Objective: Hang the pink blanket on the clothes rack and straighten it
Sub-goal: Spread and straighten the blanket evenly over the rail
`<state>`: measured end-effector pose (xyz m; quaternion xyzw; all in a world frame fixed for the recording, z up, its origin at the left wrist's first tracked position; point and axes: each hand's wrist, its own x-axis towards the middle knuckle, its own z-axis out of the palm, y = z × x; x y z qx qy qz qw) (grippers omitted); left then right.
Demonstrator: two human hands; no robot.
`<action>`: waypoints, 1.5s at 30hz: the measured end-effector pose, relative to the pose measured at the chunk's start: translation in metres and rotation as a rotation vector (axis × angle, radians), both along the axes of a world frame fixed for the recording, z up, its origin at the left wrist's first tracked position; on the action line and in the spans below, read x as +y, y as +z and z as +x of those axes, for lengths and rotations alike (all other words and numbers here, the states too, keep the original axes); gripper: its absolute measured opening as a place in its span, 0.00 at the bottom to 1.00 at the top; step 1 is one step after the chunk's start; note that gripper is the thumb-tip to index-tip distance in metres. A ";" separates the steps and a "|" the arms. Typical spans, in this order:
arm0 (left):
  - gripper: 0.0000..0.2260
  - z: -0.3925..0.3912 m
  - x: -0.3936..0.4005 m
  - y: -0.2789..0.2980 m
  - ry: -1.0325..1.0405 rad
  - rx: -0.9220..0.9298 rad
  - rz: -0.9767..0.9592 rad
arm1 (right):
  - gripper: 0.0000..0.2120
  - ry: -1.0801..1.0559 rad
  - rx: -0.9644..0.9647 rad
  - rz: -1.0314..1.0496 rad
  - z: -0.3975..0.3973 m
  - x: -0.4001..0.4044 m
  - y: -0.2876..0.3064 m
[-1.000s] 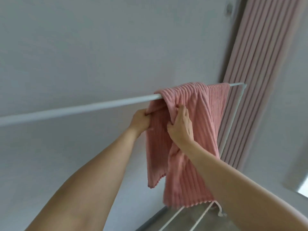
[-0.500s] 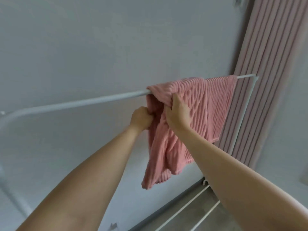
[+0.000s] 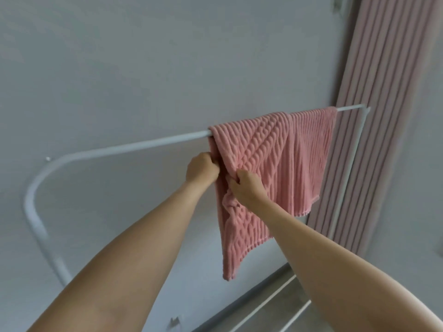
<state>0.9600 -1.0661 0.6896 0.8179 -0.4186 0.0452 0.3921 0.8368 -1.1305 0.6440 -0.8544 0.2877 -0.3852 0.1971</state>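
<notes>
head view: one wide-angle view, taken up at a white wall and the rack.
pink blanket [image 3: 271, 164]: it is draped over the top rail of the clothes rack [image 3: 134, 146], toward the rail's right end, just beside the pink curtain [image 3: 383, 116].
hang: the hanging step is judged done, since the cloth is carried by the rail on its own.
lie of the cloth: it is bunched and uneven; a long twisted fold hangs low on the left, while the right part ends higher, and the ribs are pulled on a slant toward the hands.
left hand [image 3: 202, 170]: it is curled closed on the blanket's left edge just below the rail; the fingertips are hidden behind the cloth.
right hand [image 3: 247, 188]: a gathered fold of the blanket is pinched by its curled fingers, close beside the left hand.
straightening: it is judged under way and not finished; the cloth is yet to be spread leftward along the bare rail and the lower hems evened.
risk: a hard pull to one side could be enough to slide the cloth off the smooth rail.
rack base: thin white lower bars [image 3: 271, 298] are seen near the floor at the bottom right.
writing: no brand, label or readable text is seen on the blanket, rack, wall or curtain.
</notes>
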 end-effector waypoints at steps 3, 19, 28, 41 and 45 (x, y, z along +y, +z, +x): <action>0.08 -0.003 0.012 0.002 0.067 -0.372 -0.193 | 0.20 -0.004 -0.124 0.010 0.000 0.001 0.007; 0.07 0.045 -0.024 0.112 -0.316 -0.393 0.030 | 0.12 -0.052 -0.209 -0.276 0.011 0.007 0.088; 0.06 0.048 0.022 0.113 -0.267 -0.545 -0.360 | 0.37 -0.116 -0.176 0.149 0.029 0.012 0.076; 0.13 0.074 0.045 0.115 -0.468 -0.424 0.259 | 0.37 0.133 -0.283 0.060 0.048 0.023 0.072; 0.32 0.073 0.043 0.114 -0.527 -0.304 0.333 | 0.29 -0.116 -0.169 -0.127 0.056 0.026 0.060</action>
